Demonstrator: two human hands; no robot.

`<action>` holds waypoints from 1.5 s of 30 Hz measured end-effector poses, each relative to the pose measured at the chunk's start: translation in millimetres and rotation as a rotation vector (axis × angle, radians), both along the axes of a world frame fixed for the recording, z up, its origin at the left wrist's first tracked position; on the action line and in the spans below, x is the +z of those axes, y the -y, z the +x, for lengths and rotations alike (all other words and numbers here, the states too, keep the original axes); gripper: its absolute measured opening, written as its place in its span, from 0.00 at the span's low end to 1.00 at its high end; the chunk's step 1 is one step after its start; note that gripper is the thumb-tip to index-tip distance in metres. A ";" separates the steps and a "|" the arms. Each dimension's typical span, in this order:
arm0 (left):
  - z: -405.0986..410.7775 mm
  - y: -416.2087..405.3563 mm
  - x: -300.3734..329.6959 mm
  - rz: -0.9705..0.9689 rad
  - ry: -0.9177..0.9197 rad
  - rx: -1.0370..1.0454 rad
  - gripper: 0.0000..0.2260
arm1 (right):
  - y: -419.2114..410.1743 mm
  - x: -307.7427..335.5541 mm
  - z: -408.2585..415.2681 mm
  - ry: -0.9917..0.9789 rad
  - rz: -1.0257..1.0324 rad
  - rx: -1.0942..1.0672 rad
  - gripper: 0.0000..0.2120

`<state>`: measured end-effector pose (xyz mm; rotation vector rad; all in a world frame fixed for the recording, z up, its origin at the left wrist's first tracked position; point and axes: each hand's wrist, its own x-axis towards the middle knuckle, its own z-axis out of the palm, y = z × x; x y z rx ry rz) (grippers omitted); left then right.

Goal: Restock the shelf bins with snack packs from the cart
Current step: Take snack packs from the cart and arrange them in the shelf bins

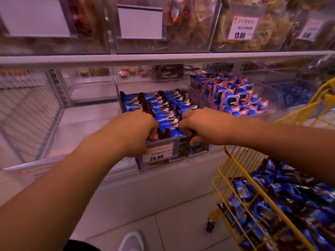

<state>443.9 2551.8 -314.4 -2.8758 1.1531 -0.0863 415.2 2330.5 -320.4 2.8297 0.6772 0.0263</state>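
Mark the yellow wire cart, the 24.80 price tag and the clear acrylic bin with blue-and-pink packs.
yellow wire cart (228,171), head view, top rim.
24.80 price tag (157,157), head view, printed number.
clear acrylic bin with blue-and-pink packs (272,103), head view, front wall.

Light: dim, pinkish cast — even, source not visible.
Glare: faint sheen on clear bins (199,42) at 12 o'clock.
Blur: edges smeared — cart (241,180) at 4 o'clock soft.
Distortion: wide-angle bowing at edges.
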 end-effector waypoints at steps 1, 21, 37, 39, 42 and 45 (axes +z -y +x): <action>-3.9 2.9 -1.1 0.008 0.039 0.014 0.12 | 0.4 -2.4 -2.3 0.011 -0.003 -0.008 0.12; 19.1 37.2 -14.0 -0.036 0.036 0.025 0.08 | 33.5 5.1 34.0 -0.246 0.210 -0.133 0.09; 33.1 20.2 -10.8 0.110 -0.013 -0.105 0.12 | 11.2 -41.0 25.5 -0.244 0.173 -0.212 0.35; 34.3 17.6 -12.7 0.182 -0.017 -0.106 0.15 | 9.2 -39.4 25.8 -0.257 0.178 -0.233 0.37; 30.3 7.2 -20.3 0.130 0.010 -0.152 0.19 | 3.6 -27.6 20.2 -0.286 0.161 -0.281 0.39; 28.1 -28.4 -16.4 -0.268 0.022 -0.134 0.23 | -15.0 -12.0 9.6 -0.078 0.182 -0.277 0.38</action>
